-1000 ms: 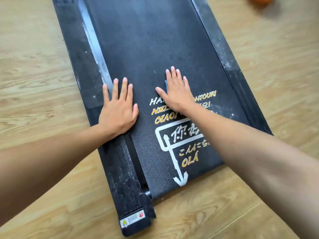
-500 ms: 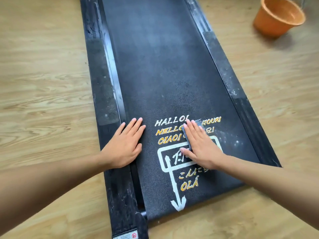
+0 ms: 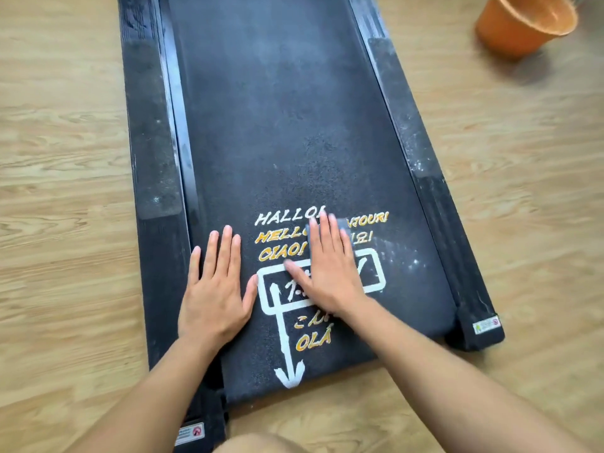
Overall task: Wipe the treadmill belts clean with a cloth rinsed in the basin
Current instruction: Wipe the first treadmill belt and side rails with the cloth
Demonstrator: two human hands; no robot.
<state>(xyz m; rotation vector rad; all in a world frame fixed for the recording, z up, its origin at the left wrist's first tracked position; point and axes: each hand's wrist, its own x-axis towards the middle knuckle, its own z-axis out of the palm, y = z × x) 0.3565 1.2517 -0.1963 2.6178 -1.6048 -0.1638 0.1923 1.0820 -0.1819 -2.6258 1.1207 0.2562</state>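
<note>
We're seeing only a corner of the dark grey cloth (image 3: 343, 223). The right hand (image 3: 327, 273) is covering the rest, straight fingers pressing it onto the black textured treadmill belt (image 3: 277, 125). Left hand (image 3: 215, 289) is lying flat beside it, fingers straight. Belt's long axis is running away from us, far end cropped. Orange plastic basin (image 3: 523, 24) is cropped top right.

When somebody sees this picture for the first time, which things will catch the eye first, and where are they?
The white and yellow greetings printed at the near end of the black treadmill belt stand out most. The left hand lies flat beside them near the belt's left edge, and the right hand presses a grey cloth onto the lettering. An orange basin stands on the wooden floor at the far right.
</note>
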